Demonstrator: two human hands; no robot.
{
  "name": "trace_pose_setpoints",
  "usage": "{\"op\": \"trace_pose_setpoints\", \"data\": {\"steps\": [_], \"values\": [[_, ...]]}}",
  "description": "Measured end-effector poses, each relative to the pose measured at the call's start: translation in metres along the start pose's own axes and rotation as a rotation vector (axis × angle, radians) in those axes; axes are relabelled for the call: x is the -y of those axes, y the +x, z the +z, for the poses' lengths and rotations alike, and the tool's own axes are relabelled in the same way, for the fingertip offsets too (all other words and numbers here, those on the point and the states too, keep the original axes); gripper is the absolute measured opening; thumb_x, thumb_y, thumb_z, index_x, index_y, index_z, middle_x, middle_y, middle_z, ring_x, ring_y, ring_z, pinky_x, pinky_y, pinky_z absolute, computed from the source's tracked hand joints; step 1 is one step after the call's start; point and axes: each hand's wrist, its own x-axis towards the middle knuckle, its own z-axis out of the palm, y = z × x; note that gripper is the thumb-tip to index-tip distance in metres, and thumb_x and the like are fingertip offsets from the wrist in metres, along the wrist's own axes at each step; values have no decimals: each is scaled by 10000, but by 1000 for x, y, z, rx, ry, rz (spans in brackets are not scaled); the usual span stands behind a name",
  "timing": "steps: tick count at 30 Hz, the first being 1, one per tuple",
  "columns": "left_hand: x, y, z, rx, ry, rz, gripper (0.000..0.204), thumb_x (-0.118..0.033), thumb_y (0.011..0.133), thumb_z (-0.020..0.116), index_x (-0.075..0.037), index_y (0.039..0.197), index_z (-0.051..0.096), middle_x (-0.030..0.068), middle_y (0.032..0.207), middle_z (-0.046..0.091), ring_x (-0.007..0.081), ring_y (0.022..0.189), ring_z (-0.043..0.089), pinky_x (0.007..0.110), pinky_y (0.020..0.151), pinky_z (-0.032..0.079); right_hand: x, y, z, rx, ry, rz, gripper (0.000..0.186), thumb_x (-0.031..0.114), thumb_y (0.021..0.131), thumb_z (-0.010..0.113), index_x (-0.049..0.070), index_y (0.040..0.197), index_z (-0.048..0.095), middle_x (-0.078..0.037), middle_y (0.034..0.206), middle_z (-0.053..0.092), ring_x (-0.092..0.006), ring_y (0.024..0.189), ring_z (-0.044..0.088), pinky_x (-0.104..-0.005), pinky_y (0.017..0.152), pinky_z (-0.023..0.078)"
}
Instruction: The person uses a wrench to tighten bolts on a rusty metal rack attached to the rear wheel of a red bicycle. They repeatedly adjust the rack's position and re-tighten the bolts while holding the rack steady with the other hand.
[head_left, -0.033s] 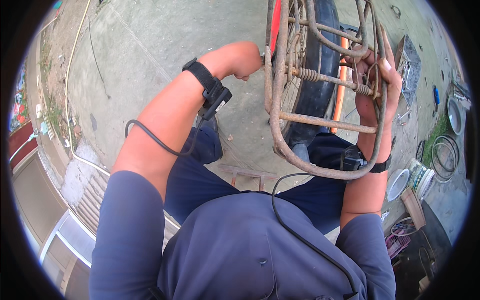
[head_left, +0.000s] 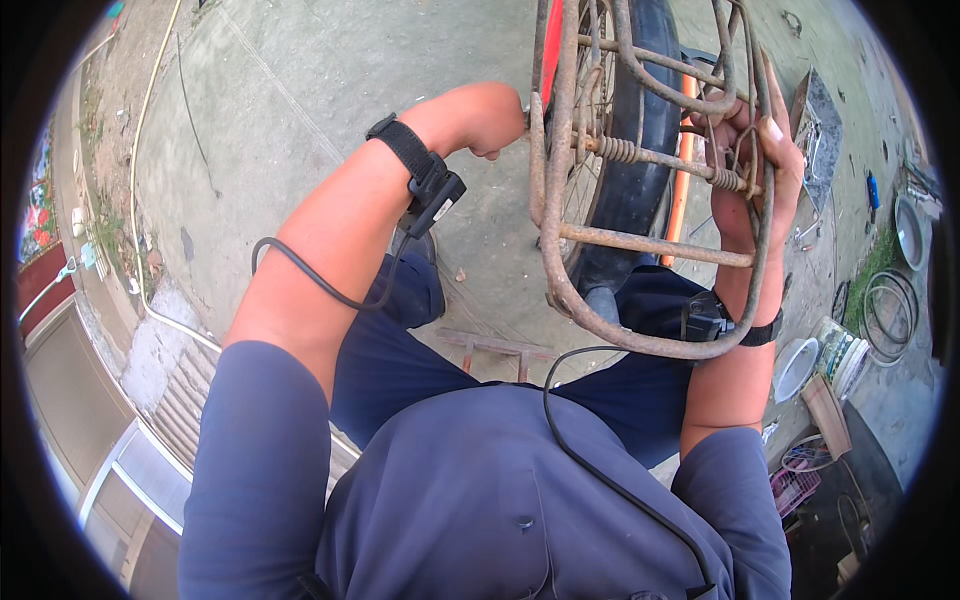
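Note:
A rusty bicycle rear rack with coiled springs sits over the black rear tyre. My left hand is at the rack's left side, its fingers curled; a small dark end shows beside them, but what they grip is hidden. On the far side of the rack's right tube is my right hand, partly covered by the bars. Its fingers are bent inward among the struts with the thumb beside the tube. What they hold I cannot make out. An orange bar runs right of the tyre.
At the right lies a metal tray with tools, near a blue-handled tool. Basins, a bucket and a coiled hose stand farther right. A pale hose runs along the ground at left.

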Motion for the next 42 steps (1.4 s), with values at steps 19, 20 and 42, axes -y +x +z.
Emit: {"op": "trace_pose_setpoints", "data": {"steps": [19, 20, 42], "values": [[-56, -8, 155, -300, -376, -612, 197, -67, 915, 497, 44, 1077, 506, 289, 949, 701, 466, 891, 695, 542, 770, 556, 4, -3, 4, -9, -47, 14, 851, 384, 853, 546, -56, 1543, 316, -94, 887, 635, -96, 682, 479, -207, 609, 382], [-53, -15, 157, -308, -369, -609, 189, -73, 919, 496, 40, 1069, 516, 287, 944, 701, 466, 889, 693, 545, 768, 554, 4, -3, 5, -8, -41, 7, 850, 385, 854, 546, -56, 1543, 316, -94, 887, 635, -98, 686, 480, -207, 615, 383], [-21, -15, 52, -113, -415, -447, 106, -67, 750, 696, 9, 703, 753, 169, 649, 693, 291, 629, 709, 433, 633, 545, 0, 0, 2, -5, 5, -17, 813, 365, 879, 541, -51, 1541, 321, -103, 910, 669, -99, 714, 515, -223, 626, 398]]}}
